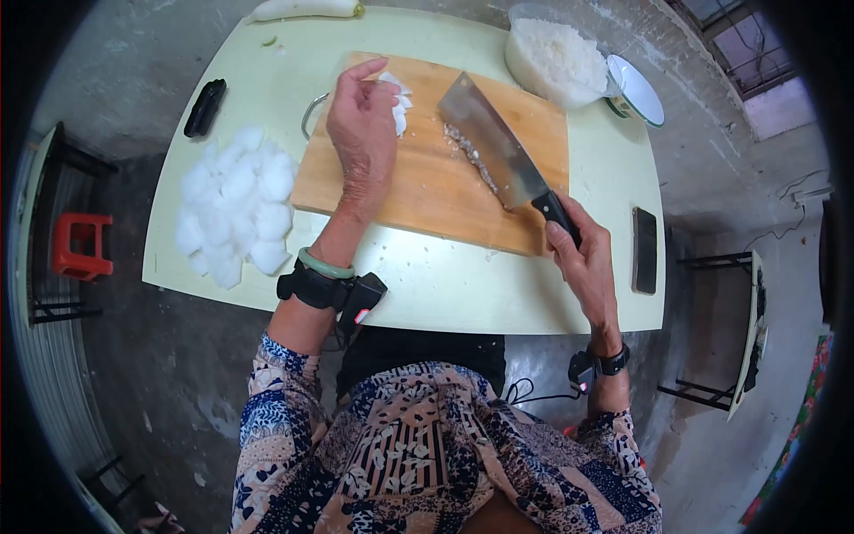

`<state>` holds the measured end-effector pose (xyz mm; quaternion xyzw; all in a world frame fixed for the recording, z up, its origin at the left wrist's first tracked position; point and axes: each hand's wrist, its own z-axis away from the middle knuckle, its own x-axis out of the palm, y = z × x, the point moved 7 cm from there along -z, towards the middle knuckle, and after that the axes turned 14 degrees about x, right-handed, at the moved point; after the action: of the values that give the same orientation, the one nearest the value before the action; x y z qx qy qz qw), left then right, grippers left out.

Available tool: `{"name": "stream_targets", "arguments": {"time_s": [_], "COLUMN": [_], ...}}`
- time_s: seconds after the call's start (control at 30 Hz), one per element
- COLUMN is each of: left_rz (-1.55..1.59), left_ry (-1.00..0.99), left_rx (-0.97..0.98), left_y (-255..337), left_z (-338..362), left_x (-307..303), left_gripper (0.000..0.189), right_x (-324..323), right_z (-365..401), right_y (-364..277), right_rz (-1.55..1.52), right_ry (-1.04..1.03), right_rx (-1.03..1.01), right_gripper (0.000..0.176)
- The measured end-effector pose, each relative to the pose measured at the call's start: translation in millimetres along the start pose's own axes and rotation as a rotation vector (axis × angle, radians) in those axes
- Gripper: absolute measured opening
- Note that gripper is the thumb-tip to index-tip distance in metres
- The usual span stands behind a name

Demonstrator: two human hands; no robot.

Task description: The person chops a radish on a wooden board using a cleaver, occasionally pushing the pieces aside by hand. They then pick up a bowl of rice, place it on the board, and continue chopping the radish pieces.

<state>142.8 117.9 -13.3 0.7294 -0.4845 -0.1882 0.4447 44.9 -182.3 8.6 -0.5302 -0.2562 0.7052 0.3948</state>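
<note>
Left hand (362,125): over the left part of the cutting board (400,200), fingers bent and apart, no object visible in their hold; whether it touches the board cannot be told.
White pieces (401,109): on the board, just right of the left hand, partly hidden by it.
Right hand (583,258): closed around the black handle of a cleaver, near the board's right corner.
Cleaver (494,142): blade extending from the right hand, up and left across the board, toward the far edge.
Chopped bits (471,158): a narrow line of greyish-white crumbs, along the left side of the blade, between the two hands.
White slices (236,205): a broad heap on the pale table (427,298), left of the left hand.
Metal ring (310,117): just left of the left hand, by the board's edge.
Black object (205,108): farther left of the left hand, beyond the heap.
White radish (307,9): beyond the left hand, at the far table edge, partly out of view.
Clear tub (553,62): beyond the right hand, filled with shredded white matter.
Bowl (637,91): green-rimmed, tilted, beside the tub.
Phone (644,251): dark, upper face showing, right of the right hand.
Green bangle (326,265): on the left wrist, beside a black strapped device (331,292).
</note>
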Motion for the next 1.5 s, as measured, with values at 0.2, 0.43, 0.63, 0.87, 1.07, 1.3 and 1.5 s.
{"name": "stream_targets", "arguments": {"time_s": [0.2,0.43,0.63,0.87,1.07,1.3,1.5], "left_rz": [0.005,0.017,0.031,0.038,0.034,0.050,0.030], "left_ry": [-0.046,-0.019,-0.017,-0.015,-0.030,-0.032,-0.038], "left_rx": [0.010,0.028,0.023,0.002,0.004,-0.006,0.008], "left_y": [2,0,-1,-5,-5,-4,-7], "left_z": [3,4,5,5,7,8,6], "left_x": [4,7,7,7,10,9,10], "left_gripper": [0.030,0.027,0.026,0.026,0.027,0.026,0.026], "right_x": [-5,4,6,8,5,0,5], "right_z": [11,3,7,6,2,3,-4], "right_y": [-32,-31,-37,-35,-33,-30,-28], "right_rz": [0.192,0.300,0.258,0.273,0.317,0.249,0.301], "right_ry": [0.306,0.201,0.252,0.239,0.251,0.322,0.187], "right_rx": [-0.304,-0.180,-0.321,-0.277,-0.231,-0.320,-0.174], "right_gripper": [0.040,0.040,0.040,0.043,0.042,0.041,0.041]}}
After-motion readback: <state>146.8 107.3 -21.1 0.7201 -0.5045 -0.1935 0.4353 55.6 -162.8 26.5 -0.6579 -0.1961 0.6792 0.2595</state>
